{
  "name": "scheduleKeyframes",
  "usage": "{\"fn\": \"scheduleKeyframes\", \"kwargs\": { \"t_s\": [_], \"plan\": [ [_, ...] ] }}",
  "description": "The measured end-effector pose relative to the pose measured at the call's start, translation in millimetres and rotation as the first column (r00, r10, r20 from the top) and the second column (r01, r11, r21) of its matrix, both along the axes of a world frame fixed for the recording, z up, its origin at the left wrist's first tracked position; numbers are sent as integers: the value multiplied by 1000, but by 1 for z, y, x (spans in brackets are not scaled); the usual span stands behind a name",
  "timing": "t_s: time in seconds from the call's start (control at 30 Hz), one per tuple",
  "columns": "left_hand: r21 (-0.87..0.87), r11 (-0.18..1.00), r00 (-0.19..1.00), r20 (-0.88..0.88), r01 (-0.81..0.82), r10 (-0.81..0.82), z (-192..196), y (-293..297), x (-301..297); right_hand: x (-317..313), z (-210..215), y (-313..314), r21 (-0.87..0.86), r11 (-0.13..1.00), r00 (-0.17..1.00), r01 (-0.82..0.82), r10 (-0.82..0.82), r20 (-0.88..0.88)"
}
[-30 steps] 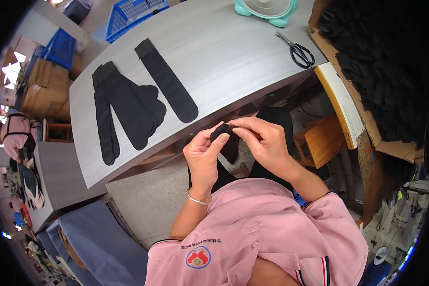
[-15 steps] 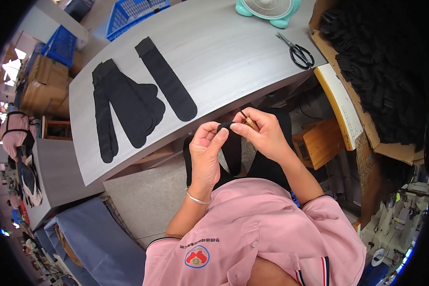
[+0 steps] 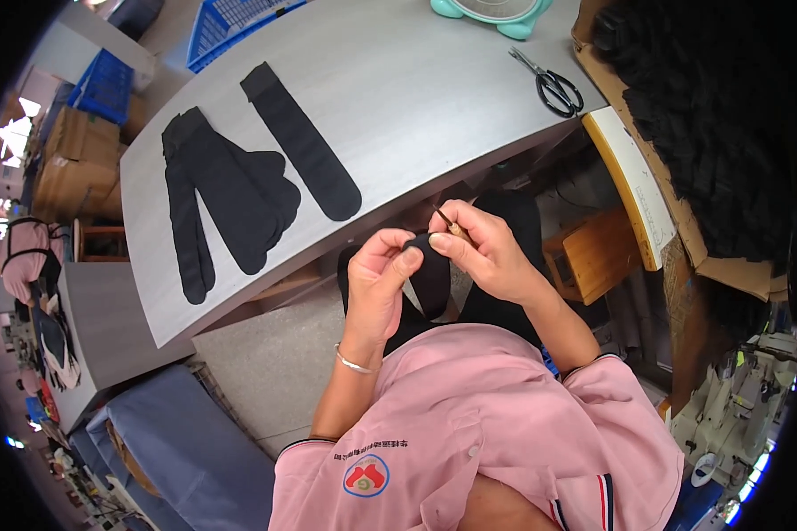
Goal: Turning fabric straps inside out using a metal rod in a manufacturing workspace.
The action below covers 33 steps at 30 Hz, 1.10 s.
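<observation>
Above my lap, my left hand pinches the top of a black sock, which hangs down between my knees. My right hand grips the same sock edge between thumb and finger. A small tool with a wooden handle and thin dark metal shaft is also held in the right hand, its tip pointing up and left. Across the table's front edge lie several flat black socks fanned in a pile, with a single black sock laid apart to their right.
Black-handled scissors lie on the grey table, below a teal device. At right stands a cardboard box full of black socks, beside a yellow-edged white board and wooden stool. Another person is far left.
The black fabric between my hands has tilted up, showing more of its face. Both hands stay pinched on it. The view has shifted slightly.
</observation>
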<state>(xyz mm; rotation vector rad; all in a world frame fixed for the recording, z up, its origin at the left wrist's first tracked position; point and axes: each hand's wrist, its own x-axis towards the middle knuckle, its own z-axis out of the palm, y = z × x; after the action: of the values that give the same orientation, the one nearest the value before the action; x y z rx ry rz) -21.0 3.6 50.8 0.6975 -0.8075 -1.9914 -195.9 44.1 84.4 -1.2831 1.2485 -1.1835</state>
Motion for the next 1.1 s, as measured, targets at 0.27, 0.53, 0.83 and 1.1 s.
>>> {"fn": "scheduleKeyframes", "kwargs": {
  "t_s": [0.27,0.53,0.83,1.1],
  "plan": [
    [-99,993,994,-84,65,-73,-3,-3,5,-2,7,6,7,1000,998,4,-4,-64],
    [1,999,996,-80,47,-46,-1,1,-1,-4,4,8,-65,997,988,31,-40,-149],
    [-153,988,994,111,14,3,-2,-3,0,-17,18,19,-357,934,820,13,-214,-531],
    [-225,972,990,140,65,-33,-4,-3,2,-11,21,26,-370,927,715,-55,-222,-663]
  ]
}}
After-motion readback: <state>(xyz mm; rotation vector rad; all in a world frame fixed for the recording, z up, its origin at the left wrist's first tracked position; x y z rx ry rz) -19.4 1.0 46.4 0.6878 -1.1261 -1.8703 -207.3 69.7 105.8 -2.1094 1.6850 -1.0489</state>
